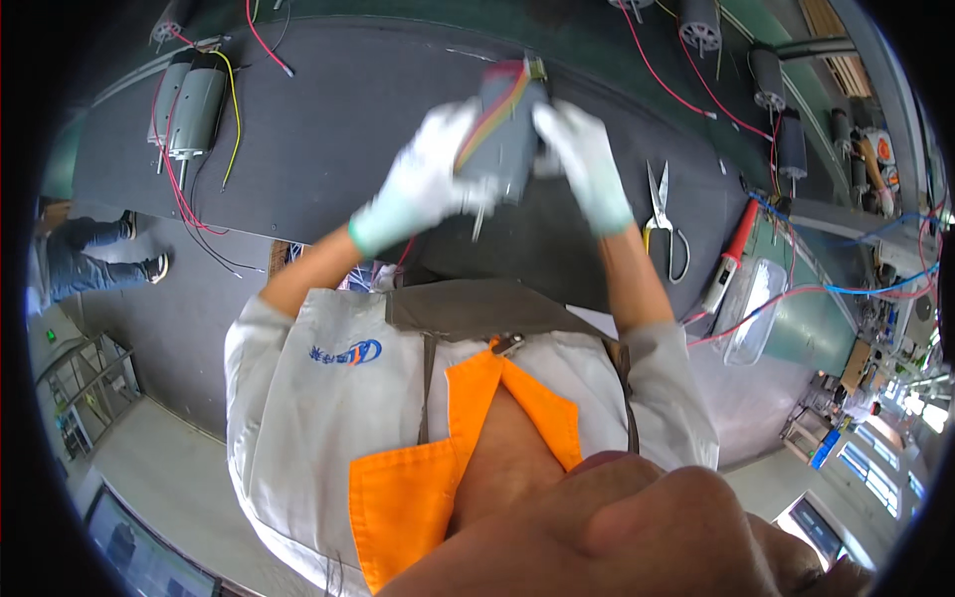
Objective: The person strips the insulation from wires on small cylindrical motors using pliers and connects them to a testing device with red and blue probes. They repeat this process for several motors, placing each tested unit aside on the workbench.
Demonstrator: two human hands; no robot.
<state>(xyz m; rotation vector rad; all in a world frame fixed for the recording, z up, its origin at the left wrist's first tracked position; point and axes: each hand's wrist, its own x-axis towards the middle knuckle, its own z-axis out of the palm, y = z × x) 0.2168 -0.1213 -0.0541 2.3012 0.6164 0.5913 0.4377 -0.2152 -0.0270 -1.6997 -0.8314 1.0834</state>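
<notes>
Between my two white-gloved hands is a grey cylindrical electric motor [509,149], raised over the dark bench, its thin shaft pointing toward me. Red and yellow wires lie along its body. Fingers of my left hand [435,164] wrap its left side and lower end. My right hand [585,159] closes on the right side, with some fingers hidden behind the motor. To the right of that hand, scissors [660,224] with yellow-and-grey handles lie on the bench, blades pointing away.
Two grey motors [199,104] with trailing wires stand at the left edge of the dark bench [318,109]. More motors [768,78] line the far right. A red-handled tool [734,249] and a clear plastic tray [754,313] lie at right. Another person's legs [95,259] show at left.
</notes>
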